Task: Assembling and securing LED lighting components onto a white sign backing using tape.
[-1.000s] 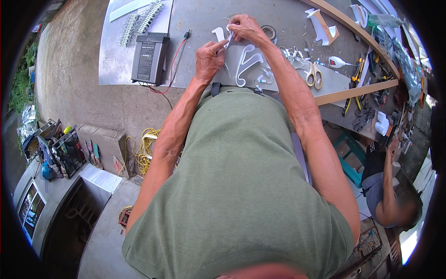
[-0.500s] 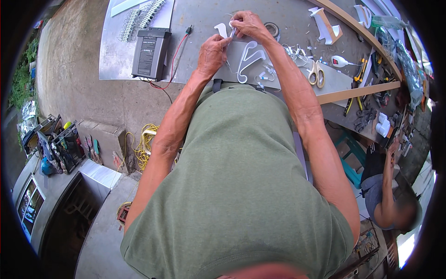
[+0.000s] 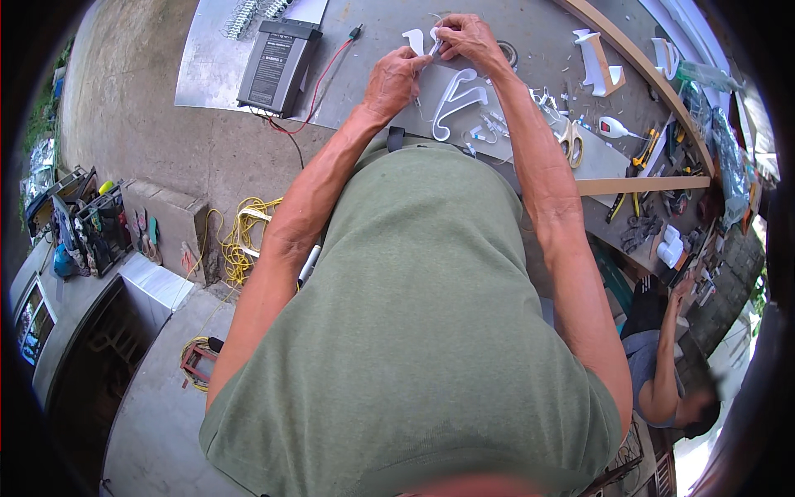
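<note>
Near the table's front edge, my left hand (image 3: pixel 394 83) is closed with its fingertips on a white curved piece (image 3: pixel 413 38), shaped like part of a letter. My right hand (image 3: pixel 466 39) pinches at the right end of the same white piece, close beside the left fingertips. A thin wire shows above the right fingers and another hangs below the left hand. My fingers hide most of the held part. Between my forearms lies a larger white curved cut-out (image 3: pixel 454 101), with small white modules on wires (image 3: pixel 490 126) to its right.
A grey power box (image 3: pixel 278 70) with a red cable (image 3: pixel 325 83) stands left. Scissors (image 3: pixel 572 145), a white-handled tool (image 3: pixel 614 127), a tape roll (image 3: pixel 507 55) and wooden strips (image 3: pixel 646 185) lie right. Another person (image 3: pixel 658 373) works at lower right. Yellow cable (image 3: pixel 238 248) lies on the floor.
The view has shifted, so the table and both hands appear a little farther right. Both hands keep their hold on the white piece, in nearly the same pose.
</note>
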### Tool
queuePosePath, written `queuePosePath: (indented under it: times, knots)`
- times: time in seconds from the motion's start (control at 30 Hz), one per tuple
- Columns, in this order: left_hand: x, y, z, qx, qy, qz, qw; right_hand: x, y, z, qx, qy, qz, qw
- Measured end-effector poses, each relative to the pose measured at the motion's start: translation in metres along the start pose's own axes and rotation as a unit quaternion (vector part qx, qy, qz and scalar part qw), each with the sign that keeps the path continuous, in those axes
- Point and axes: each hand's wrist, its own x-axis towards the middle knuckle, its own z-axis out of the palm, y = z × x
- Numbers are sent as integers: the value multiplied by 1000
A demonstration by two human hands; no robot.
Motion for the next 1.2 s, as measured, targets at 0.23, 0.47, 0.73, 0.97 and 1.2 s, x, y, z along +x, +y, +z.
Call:
queuePosePath:
  times: [0.23, 0.47, 0.73, 0.97, 1.2]
  knots:
    - [1, 3, -2, 9, -3, -1, 1000, 1, 2, -1, 14, -12, 7, 1000]
    - [3, 2, 0, 16, -1, 1, 1000, 2, 0, -1, -13, -21, 0, 1000]
    - [1, 0, -1, 1, -6, -4, 1000, 7, 9, -1, -28, -11, -7, 1000]
    - [-2, 5, -3, -104, 71, -48, 991, 7, 7, 0, -43, -8, -11, 999]
    - [-4, 6, -3, -59, 53, -18, 997, 3, 4, 0, -50, -5, -10, 999]
